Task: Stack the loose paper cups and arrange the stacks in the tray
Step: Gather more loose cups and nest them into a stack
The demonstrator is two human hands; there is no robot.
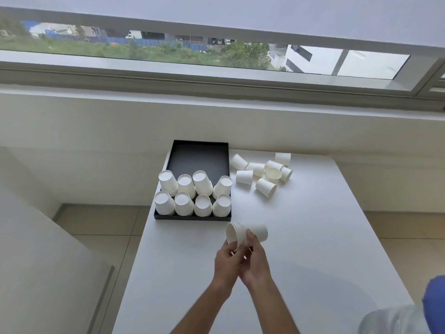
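Observation:
A black tray (197, 153) lies at the table's far left, its near half filled with several upside-down stacks of white paper cups (192, 194). Just in front of the tray, both my hands hold a short sideways stack of cups (236, 233) above the table, its mouths facing left. My left hand (227, 259) grips it from below near the rims. My right hand (252, 256) holds it from the right, fingers curled round the cup bodies. Several loose cups (262, 174) lie scattered to the right of the tray, some on their sides.
The white table (301, 249) stands against a white wall below a window. Its left edge drops to a tiled floor (103, 225). A blue and grey object (423, 309) shows at the bottom right corner.

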